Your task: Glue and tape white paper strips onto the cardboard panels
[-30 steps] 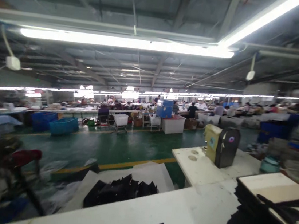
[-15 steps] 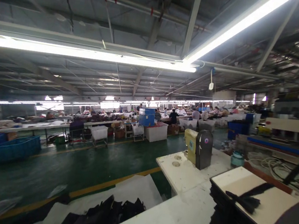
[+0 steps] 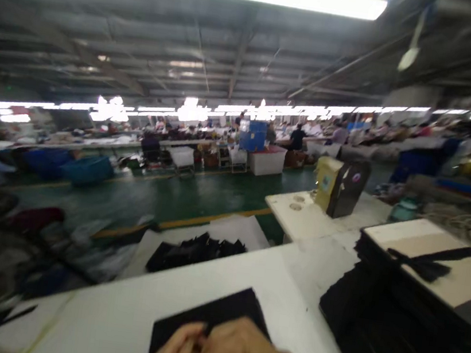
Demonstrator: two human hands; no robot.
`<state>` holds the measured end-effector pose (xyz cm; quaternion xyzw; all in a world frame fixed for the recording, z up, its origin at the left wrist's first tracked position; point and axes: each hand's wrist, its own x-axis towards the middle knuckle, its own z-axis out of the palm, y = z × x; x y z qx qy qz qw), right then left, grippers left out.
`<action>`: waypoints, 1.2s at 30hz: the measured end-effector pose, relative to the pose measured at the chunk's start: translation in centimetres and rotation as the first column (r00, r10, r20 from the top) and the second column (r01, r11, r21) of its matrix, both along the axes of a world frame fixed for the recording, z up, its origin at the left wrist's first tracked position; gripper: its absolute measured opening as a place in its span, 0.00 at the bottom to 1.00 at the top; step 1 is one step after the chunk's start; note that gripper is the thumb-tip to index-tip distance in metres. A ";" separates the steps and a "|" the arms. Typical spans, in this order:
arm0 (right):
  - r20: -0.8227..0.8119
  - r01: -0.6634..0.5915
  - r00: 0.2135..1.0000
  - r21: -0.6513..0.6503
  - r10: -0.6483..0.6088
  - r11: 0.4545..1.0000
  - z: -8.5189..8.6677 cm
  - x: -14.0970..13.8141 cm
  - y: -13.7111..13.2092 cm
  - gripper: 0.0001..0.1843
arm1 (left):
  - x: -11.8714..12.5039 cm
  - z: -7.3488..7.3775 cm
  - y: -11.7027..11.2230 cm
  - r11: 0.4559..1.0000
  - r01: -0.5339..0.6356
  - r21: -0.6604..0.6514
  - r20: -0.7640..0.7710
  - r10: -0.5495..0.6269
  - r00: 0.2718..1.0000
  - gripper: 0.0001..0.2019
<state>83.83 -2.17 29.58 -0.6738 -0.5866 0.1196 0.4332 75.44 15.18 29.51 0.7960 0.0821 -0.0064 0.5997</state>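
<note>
Low in the head view, my left hand (image 3: 176, 347) and my right hand (image 3: 241, 348) meet over a flat black piece (image 3: 222, 309), which looks like fabric, on the white table (image 3: 296, 291). The fingers of both hands are bent and drawn together, their tips close to each other. Motion blur and the frame's bottom edge hide what is pinched between them. To the right stands a tall stack of black pieces (image 3: 378, 311). A pale board (image 3: 464, 282) with a black strip across it lies on top.
Beyond the table edge, a heap of black pieces (image 3: 195, 252) lies on a white sheet (image 3: 250, 230). A beige and dark machine (image 3: 338, 187) stands at the table's far end, near a teal jar (image 3: 403, 210). Blue bins (image 3: 86, 169) and people at long tables are farther off.
The view has tilted downward and turned slightly left, showing more of the tabletop. Both my hands and the flat black piece have come into sight at the bottom.
</note>
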 end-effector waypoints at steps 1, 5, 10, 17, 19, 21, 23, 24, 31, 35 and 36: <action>-0.017 -0.011 1.000 0.046 0.011 0.999 -1.1 -0.3 0.3 0.13 | -1.0 0.0 -0.3 0.999 -0.030 -0.029 -0.061 0.028 0.998 0.21; 0.230 0.067 0.961 0.348 -0.154 0.935 -3.9 -0.6 0.3 0.10 | -1.5 -0.3 -0.4 0.966 0.067 -0.251 -0.197 -0.119 0.973 0.21; 0.334 0.130 0.898 0.418 -0.285 0.899 -3.7 -0.3 -0.4 0.04 | -1.2 -0.3 0.5 0.963 0.110 -0.246 -0.225 -0.167 0.960 0.15; 0.627 0.208 0.667 0.362 -0.402 0.909 -2.8 -0.4 -2.1 0.05 | -2.3 1.5 0.9 0.754 0.116 0.647 0.135 -0.263 0.955 0.14; 0.680 0.248 0.646 0.243 -0.347 0.938 -3.2 -0.2 -3.1 0.14 | -2.7 0.7 1.3 0.598 0.082 0.798 0.132 -0.306 0.943 0.14; 0.673 0.261 0.682 0.140 -0.285 0.955 -3.9 0.2 -4.2 0.20 | -3.0 -0.6 1.9 0.480 0.069 0.874 0.099 -0.314 0.944 0.14; 0.632 0.262 0.732 0.086 -0.256 0.961 -4.6 0.6 -4.9 0.21 | -3.0 -1.7 2.5 0.415 0.066 0.907 0.072 -0.310 0.948 0.14; 0.610 0.273 0.749 0.073 -0.260 0.959 -5.0 0.8 -5.2 0.21 | -2.9 -2.1 2.8 0.405 0.069 0.912 0.064 -0.306 0.950 0.14; 0.531 0.340 0.785 0.064 -0.320 0.938 -5.9 0.7 -4.7 0.22 | -2.0 0.3 2.6 0.837 0.138 0.529 0.209 -0.286 0.935 0.13; 0.548 0.256 0.770 0.203 -0.327 0.945 -8.1 1.7 -4.2 0.20 | -0.5 -0.8 0.5 0.979 0.194 -0.061 0.116 -0.186 0.976 0.21; 0.532 0.236 0.780 0.240 -0.331 0.942 -8.5 2.0 -4.1 0.21 | 0.2 -1.6 0.1 0.972 0.165 -0.170 0.059 -0.157 0.986 0.23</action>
